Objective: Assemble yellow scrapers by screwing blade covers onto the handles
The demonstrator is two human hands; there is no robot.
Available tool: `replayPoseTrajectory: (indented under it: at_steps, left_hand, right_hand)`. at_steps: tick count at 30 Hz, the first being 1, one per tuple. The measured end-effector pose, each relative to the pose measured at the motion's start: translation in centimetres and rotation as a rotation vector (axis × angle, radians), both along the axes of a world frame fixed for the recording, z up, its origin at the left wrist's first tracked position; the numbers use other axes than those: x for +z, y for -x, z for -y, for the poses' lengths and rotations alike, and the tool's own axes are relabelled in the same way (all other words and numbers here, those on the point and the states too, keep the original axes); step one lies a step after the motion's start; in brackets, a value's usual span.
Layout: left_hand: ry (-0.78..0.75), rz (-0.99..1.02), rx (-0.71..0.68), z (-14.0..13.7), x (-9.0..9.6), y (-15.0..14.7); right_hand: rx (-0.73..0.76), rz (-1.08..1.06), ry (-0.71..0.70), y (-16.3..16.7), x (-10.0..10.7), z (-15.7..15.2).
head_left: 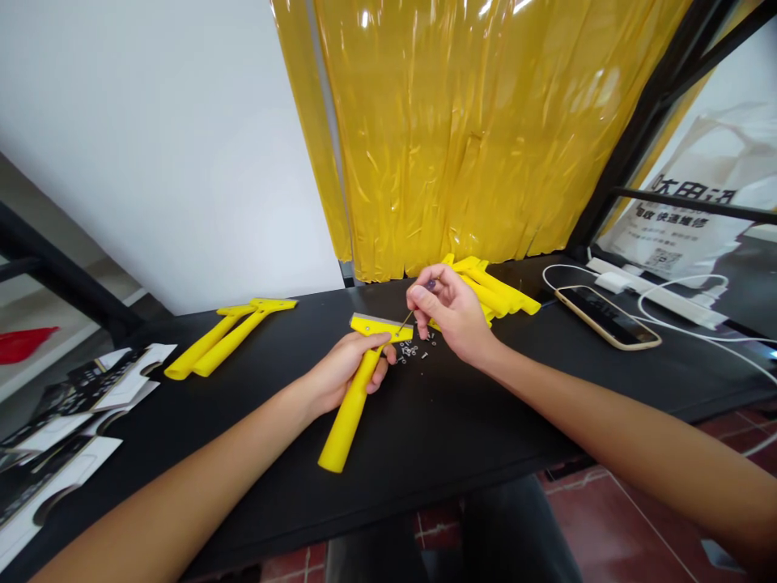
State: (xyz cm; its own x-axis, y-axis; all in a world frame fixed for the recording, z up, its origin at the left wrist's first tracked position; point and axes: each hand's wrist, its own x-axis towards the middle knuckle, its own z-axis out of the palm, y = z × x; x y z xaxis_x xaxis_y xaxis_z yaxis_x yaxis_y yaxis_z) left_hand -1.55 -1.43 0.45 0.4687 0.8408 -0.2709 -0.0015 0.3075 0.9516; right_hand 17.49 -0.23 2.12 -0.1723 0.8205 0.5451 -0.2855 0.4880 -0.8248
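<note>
- The scraper point(363, 376) is above the worktop point(461, 445), head pointing away from the person, handle towards them; whether its butt touches the worktop, I cannot tell.
- A grey strip point(380, 321) runs along the far edge of the scraper's head.
- The left hand point(343, 368) holds the scraper at the neck: its grip is narrow, thumb on top near the head, fingers curled round from below.
- The right hand point(450, 312) is just right of the scraper's head, its grip pinched on a thin driver point(405, 322) that slants down to the right part of that head.
- Small screws point(408, 351) lie loose just right of the scraper's neck.
- Two more scrapers point(227, 344) lie side by side, well to the left of the scraper.
- A yellow pile point(498, 295) of similar pieces lies beyond and to the right of the scraper, partly hidden behind the right hand.
- The phone point(607, 318) lies well to the right of the scraper, with a white cable point(552, 279) beside it.
- A yellow curtain point(473, 154) hangs beyond the scraper.
</note>
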Motion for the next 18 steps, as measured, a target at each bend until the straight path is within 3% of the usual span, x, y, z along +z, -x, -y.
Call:
replayPoseTrajectory:
  at_steps: [6,10,14,18]
  left_hand:
    - [0.004,-0.038,0.014,0.11,0.04,-0.05]
    - [0.000,-0.042,0.018,0.21,0.18,-0.20]
    - [-0.006,-0.054,0.017,0.25,0.23,-0.26]
    - [-0.002,-0.055,0.017,0.24,0.23,-0.20]
  right_hand:
    - [0.026,0.082,-0.017,-0.34,0.34,0.28]
    - [0.082,0.029,-0.004,-0.58,0.25,-0.20]
    - [0.061,-0.014,-0.012,-0.50,0.30,-0.35]
    - [0.046,0.079,-0.029,-0.59,0.56,0.04]
